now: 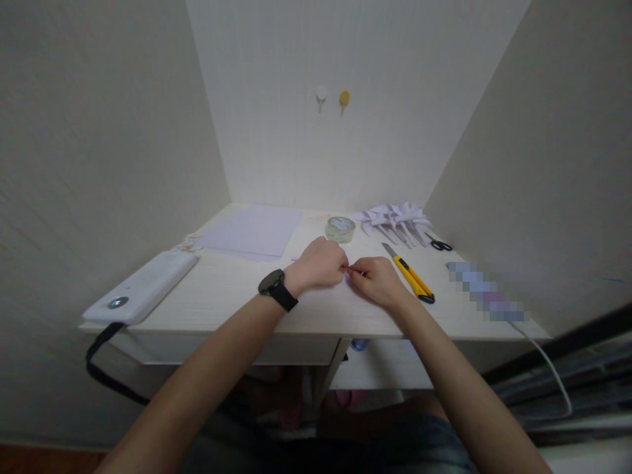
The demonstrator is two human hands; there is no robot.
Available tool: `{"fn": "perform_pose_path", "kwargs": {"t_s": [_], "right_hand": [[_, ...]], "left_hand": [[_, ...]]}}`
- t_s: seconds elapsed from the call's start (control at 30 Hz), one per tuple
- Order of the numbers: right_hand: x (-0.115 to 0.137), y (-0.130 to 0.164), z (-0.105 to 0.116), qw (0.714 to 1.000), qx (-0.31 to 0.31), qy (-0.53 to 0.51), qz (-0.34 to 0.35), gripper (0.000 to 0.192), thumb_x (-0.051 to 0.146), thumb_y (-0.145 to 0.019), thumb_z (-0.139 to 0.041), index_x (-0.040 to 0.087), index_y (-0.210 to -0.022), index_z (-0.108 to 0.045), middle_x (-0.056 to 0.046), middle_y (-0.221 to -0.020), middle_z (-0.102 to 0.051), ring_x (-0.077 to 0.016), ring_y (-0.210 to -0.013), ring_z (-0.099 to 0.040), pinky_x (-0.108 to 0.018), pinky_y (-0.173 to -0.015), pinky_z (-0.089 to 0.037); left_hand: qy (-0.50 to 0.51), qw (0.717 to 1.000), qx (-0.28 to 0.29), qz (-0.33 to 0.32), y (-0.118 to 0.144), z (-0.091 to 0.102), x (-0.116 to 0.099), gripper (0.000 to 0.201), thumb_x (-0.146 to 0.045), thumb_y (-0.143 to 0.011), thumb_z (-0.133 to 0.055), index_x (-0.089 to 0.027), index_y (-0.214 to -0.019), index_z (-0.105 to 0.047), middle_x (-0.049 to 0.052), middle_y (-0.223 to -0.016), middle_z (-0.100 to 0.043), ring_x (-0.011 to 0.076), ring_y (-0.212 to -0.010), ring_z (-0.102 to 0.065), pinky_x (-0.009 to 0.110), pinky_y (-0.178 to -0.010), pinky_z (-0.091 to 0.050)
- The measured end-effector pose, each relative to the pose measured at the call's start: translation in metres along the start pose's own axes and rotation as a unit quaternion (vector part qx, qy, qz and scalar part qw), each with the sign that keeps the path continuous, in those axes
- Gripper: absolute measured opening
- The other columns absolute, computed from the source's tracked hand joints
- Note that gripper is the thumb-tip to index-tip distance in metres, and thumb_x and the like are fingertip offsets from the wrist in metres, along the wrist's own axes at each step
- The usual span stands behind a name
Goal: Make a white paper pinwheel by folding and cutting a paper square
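Observation:
Above the middle of the desk, my left hand is closed, its thumb and fingertips pinched together. My right hand meets it fingertip to fingertip, also in a pinch. Between and beneath the fingers shows a bit of pale paper, mostly hidden by the hands. To the right of my right hand lies a yellow box cutter with its blade out. A roll of clear tape rests just beyond my left hand. Several folded paper pinwheels are heaped at the back right.
Sheets of pale paper lie at the back left of the desk. A white device with a black strap sits at the left edge. Black-handled scissors and a blurred-out item with a white cable are on the right. Walls enclose three sides.

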State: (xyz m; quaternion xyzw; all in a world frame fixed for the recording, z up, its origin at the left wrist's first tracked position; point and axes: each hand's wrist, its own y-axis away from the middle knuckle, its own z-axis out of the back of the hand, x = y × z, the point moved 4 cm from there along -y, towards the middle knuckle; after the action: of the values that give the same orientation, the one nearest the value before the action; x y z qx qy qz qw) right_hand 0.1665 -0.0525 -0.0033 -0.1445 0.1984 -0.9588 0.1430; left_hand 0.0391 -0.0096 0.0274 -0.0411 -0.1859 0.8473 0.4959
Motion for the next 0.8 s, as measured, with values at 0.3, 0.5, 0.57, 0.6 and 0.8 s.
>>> {"fn": "perform_pose_path", "kwargs": {"t_s": [0.3, 0.5, 0.57, 0.6, 0.8], "right_hand": [[0.000, 0.004, 0.009, 1.000, 0.013, -0.024, 0.009, 0.031, 0.024, -0.086, -0.048, 0.018, -0.065, -0.071, -0.005, -0.066, -0.071, -0.0147, -0.057, -0.055, -0.028, -0.056, -0.029], [-0.016, 0.006, 0.009, 0.998, -0.029, 0.033, -0.053, 0.027, 0.025, -0.085, -0.051, 0.018, -0.076, -0.075, -0.008, -0.078, -0.075, -0.0183, -0.067, -0.062, -0.029, -0.063, -0.037], [-0.016, 0.005, 0.006, 0.998, -0.037, 0.008, -0.051, 0.025, 0.027, -0.086, -0.054, 0.018, -0.092, -0.076, -0.008, -0.090, -0.076, -0.0196, -0.075, -0.065, -0.029, -0.068, -0.041], [-0.013, 0.004, 0.004, 0.998, -0.037, -0.001, -0.044, 0.026, 0.029, -0.086, -0.055, 0.018, -0.098, -0.076, -0.009, -0.094, -0.076, -0.0201, -0.079, -0.065, -0.029, -0.070, -0.042], [0.000, -0.003, -0.005, 0.999, 0.003, 0.042, -0.017, 0.026, 0.029, -0.089, -0.052, 0.018, -0.092, -0.075, -0.010, -0.088, -0.076, -0.0218, -0.079, -0.065, -0.030, -0.068, -0.038]], "left_hand": [[-0.010, 1.000, 0.005, 0.005, -0.001, 0.004, 0.001, 0.023, -0.019, -0.075, -0.053, -0.020, -0.071, -0.076, 0.010, -0.072, -0.073, 0.0248, -0.074, -0.065, 0.036, -0.068, -0.042], [-0.034, 0.999, 0.000, 0.033, 0.005, 0.007, 0.016, 0.021, -0.018, -0.076, -0.054, -0.019, -0.069, -0.073, 0.009, -0.075, -0.073, 0.0234, -0.077, -0.065, 0.035, -0.070, -0.041], [-0.027, 0.999, -0.002, 0.024, 0.005, 0.005, 0.015, 0.021, -0.018, -0.078, -0.053, -0.020, -0.071, -0.073, 0.009, -0.076, -0.073, 0.0233, -0.077, -0.066, 0.035, -0.070, -0.041], [-0.024, 1.000, -0.002, 0.016, 0.004, 0.003, 0.013, 0.021, -0.019, -0.079, -0.053, -0.020, -0.073, -0.073, 0.009, -0.076, -0.073, 0.0234, -0.077, -0.066, 0.035, -0.070, -0.041], [-0.021, 0.999, -0.013, -0.025, 0.001, -0.003, 0.000, 0.021, -0.019, -0.083, -0.053, -0.017, -0.079, -0.074, 0.011, -0.080, -0.073, 0.0247, -0.081, -0.066, 0.037, -0.074, -0.043]]}}
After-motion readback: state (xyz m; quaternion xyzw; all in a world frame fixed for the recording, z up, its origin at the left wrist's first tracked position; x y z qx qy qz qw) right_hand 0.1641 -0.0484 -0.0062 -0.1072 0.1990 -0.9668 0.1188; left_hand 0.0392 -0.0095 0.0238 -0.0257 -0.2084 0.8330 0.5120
